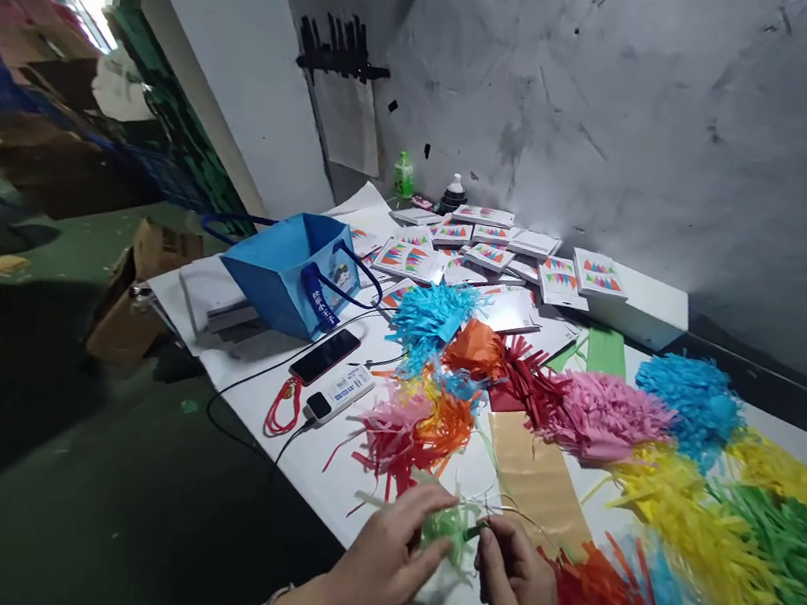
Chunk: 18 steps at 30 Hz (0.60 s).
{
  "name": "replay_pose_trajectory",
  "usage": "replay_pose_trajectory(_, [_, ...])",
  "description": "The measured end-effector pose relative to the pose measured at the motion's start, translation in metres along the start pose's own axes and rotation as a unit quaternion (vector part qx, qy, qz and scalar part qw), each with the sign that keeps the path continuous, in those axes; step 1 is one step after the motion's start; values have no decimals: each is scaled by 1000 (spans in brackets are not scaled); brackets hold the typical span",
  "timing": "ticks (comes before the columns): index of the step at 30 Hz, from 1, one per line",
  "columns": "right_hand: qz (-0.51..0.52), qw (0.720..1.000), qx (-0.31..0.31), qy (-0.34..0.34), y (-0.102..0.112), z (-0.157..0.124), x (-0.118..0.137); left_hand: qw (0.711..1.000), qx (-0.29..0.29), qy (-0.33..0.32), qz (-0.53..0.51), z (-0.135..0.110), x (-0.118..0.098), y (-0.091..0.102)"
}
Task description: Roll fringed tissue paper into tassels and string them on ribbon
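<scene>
My left hand (388, 551) and my right hand (518, 591) meet at the near edge of a white table (320, 452). Both pinch a small bundle of light green fringed paper (450, 528), the left on the fringe, the right on its twisted end. A thin wire or string (530, 516) runs off from the bundle to the right. A bracelet circles my left wrist. Just beyond the hands lie pink, red and orange paper tassels (415, 431) and a brown paper strip (536, 479).
Piles of fringed paper in blue, pink, yellow, green and red (686, 486) cover the table's right side. A blue gift bag (291, 271), phone (325, 355) and power bank (340, 392) lie left. Printed cards (487, 249) and bottles (405, 176) sit by the wall. A cardboard box (136, 293) stands on the floor.
</scene>
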State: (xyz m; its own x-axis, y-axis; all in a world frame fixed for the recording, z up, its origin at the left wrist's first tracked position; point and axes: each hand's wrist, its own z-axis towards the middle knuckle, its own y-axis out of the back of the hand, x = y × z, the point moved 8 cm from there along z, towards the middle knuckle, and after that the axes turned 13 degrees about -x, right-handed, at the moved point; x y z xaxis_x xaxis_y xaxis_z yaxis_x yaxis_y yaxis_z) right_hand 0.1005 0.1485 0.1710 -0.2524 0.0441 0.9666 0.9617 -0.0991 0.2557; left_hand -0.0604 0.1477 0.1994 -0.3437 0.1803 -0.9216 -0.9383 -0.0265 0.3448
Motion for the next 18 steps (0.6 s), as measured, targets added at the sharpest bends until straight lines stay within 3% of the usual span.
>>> replay_pose_trajectory(2, [7,1000,-14,-4,2,-3,1,999,29,15,-22,-2,-2,-17])
replay_pose_trajectory(5, [0,997,-78,-18,14,-7,3,983,20,125,-132,0,11,-33])
replay_pose_trajectory(8, [-17,995,-101,7,23,-15,11,922,30,264,-282,-3,25,-46])
replay_pose_trajectory(10, [-29,995,-85,41,22,-20,19,887,38,313,-338,-7,28,-50])
replay_pose_trajectory(14, [-48,995,-69,57,21,-24,27,869,27,332,-366,-10,30,-52])
replay_pose_trajectory(18, [-34,996,-66,54,22,-24,31,875,24,328,-355,-11,31,-53])
